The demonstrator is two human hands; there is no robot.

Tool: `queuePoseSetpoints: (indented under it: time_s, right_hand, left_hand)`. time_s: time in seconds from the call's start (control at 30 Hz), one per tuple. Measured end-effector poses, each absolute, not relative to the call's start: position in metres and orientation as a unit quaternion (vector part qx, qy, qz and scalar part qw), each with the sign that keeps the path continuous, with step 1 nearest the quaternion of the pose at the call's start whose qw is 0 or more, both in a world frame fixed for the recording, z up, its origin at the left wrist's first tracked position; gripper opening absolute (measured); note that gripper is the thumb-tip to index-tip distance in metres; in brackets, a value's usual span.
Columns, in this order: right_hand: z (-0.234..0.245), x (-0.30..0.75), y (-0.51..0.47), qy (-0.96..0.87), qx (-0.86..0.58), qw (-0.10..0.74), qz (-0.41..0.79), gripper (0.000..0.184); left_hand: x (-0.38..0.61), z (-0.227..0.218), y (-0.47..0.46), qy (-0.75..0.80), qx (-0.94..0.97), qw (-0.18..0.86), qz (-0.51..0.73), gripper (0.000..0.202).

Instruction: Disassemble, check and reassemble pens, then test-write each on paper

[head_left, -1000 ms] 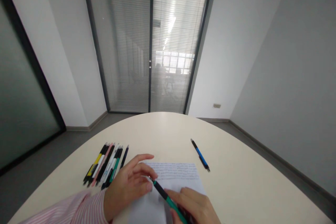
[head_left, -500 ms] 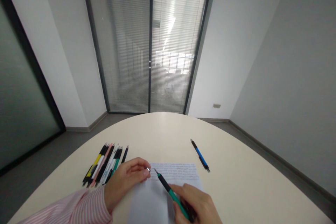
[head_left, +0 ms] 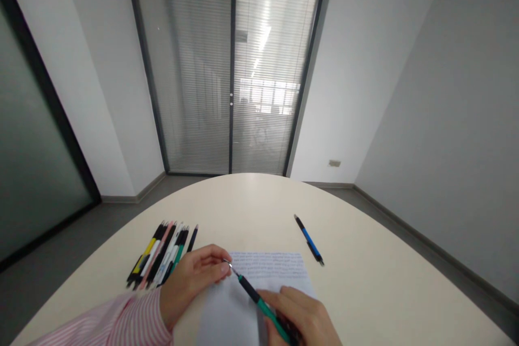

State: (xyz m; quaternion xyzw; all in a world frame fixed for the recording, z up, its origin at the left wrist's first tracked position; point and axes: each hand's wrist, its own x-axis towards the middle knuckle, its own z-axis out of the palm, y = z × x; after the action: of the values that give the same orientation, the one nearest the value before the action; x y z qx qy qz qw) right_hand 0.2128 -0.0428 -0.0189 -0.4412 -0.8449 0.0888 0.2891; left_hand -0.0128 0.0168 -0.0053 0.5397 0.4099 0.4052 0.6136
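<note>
My right hand [head_left: 302,311] grips a green and black pen [head_left: 264,305], slanted with its thin front end up and to the left. In the thumb and fingertips of my left hand [head_left: 194,275] is a small silver pen tip piece [head_left: 230,265]. The pen's slender refill point meets this silver piece; how deep it sits inside, I cannot tell. Beneath both hands lies a sheet of paper [head_left: 231,316] with lines of handwriting across its far part. Part of the pen's rear is hidden by my right fingers.
Several pens [head_left: 160,254] lie side by side on the left of the round table [head_left: 251,205], and a dark pen [head_left: 193,238] lies just beside them. A blue and black pen [head_left: 308,239] rests on the right, beyond the paper.
The green pen has moved slightly left, and its thin point now touches the silver tip piece, where a small gap showed before. My left hand has barely moved.
</note>
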Motion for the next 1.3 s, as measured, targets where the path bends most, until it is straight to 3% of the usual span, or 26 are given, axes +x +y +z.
queuePoseSetpoints:
  time_s: [0.27,0.4,0.63,1.07,1.17,1.3]
  right_hand:
    - [-0.022,0.215,-0.043,-0.857,-0.421,0.291,0.06,0.032]
    - [-0.027,0.22,-0.04,-0.837,-0.423,0.343,0.059,0.035]
    - [-0.032,0.22,-0.04,-0.794,-0.426,0.412,0.133,0.011]
    - [-0.033,0.217,-0.04,-0.798,-0.443,0.389,0.126,0.011]
    - [-0.031,0.218,-0.041,-0.805,-0.452,0.354,0.148,0.005]
    - [-0.028,0.22,-0.041,-0.817,-0.444,0.33,0.162,0.01]
  left_hand:
    - [-0.012,-0.009,0.016,0.411,0.568,0.607,0.375,0.033]
    - [-0.011,-0.006,0.015,0.436,0.576,0.581,0.376,0.032]
    - [-0.007,-0.003,0.011,0.437,0.587,0.577,0.364,0.032]
    - [-0.01,-0.016,0.006,0.416,0.675,0.482,0.372,0.024]
    - [-0.008,-0.013,0.004,0.421,0.684,0.471,0.366,0.024]
    - [-0.008,-0.016,0.004,0.426,0.689,0.46,0.364,0.018]
